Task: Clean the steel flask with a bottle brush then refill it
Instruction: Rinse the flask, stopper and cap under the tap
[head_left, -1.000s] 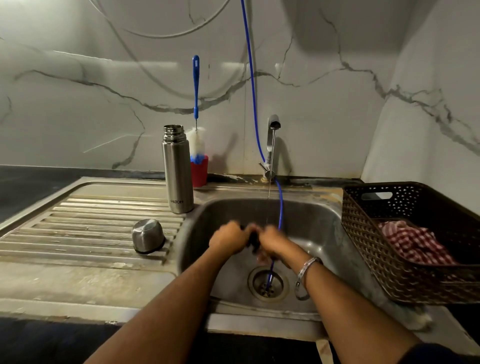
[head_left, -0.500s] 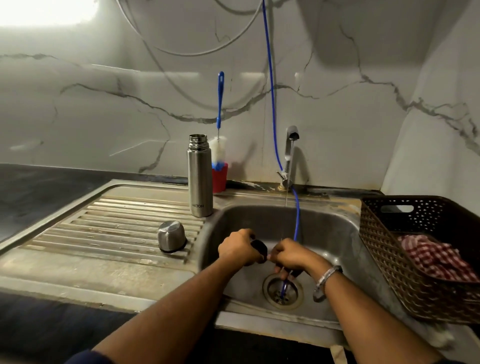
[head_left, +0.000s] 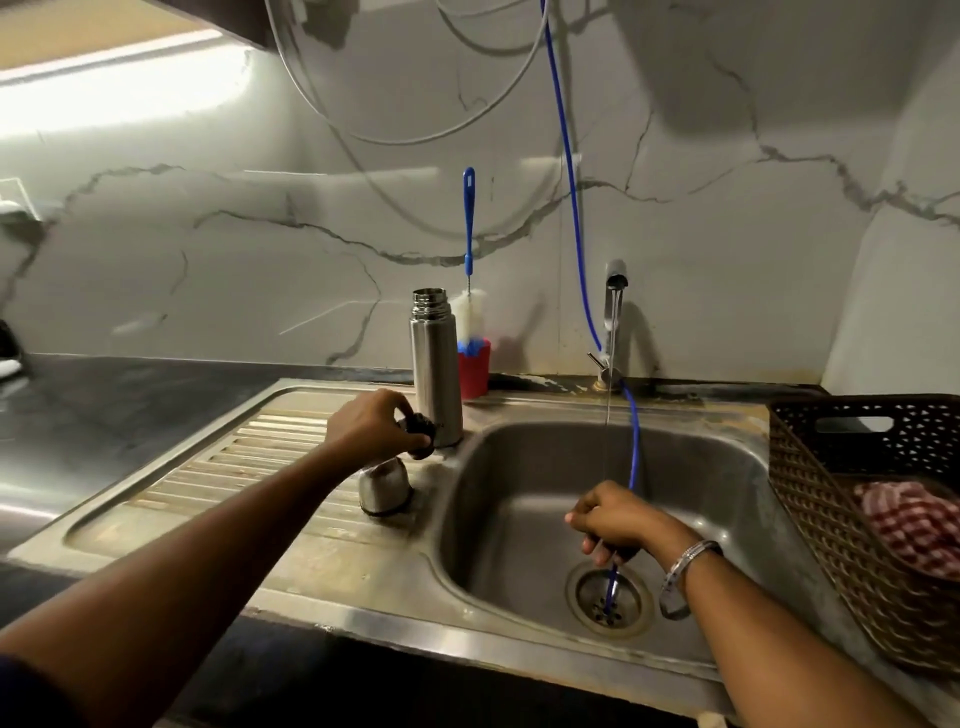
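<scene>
The steel flask (head_left: 435, 374) stands upright and uncapped at the back corner between drainboard and sink. Behind it a blue-handled bottle brush (head_left: 470, 291) with white bristles stands in a red cup (head_left: 475, 371). My left hand (head_left: 374, 423) is over the drainboard just left of the flask, shut on a small black stopper (head_left: 420, 432). Below that hand the steel cap (head_left: 383, 487) sits on the drainboard. My right hand (head_left: 613, 522) hangs low in the sink above the drain, fingers curled; whether it holds anything is unclear. A thin stream runs from the tap (head_left: 614, 317).
The steel sink (head_left: 519, 519) has a drain (head_left: 608, 597) with a blue hose (head_left: 571, 171) running down into it. A brown woven basket (head_left: 841, 519) with a red checked cloth (head_left: 914, 525) sits at the right. The ribbed drainboard (head_left: 234, 467) spreads to the left.
My left hand has left the sink and carried the black stopper up and left to beside the flask. My right hand stays in the sink. The view has tilted up.
</scene>
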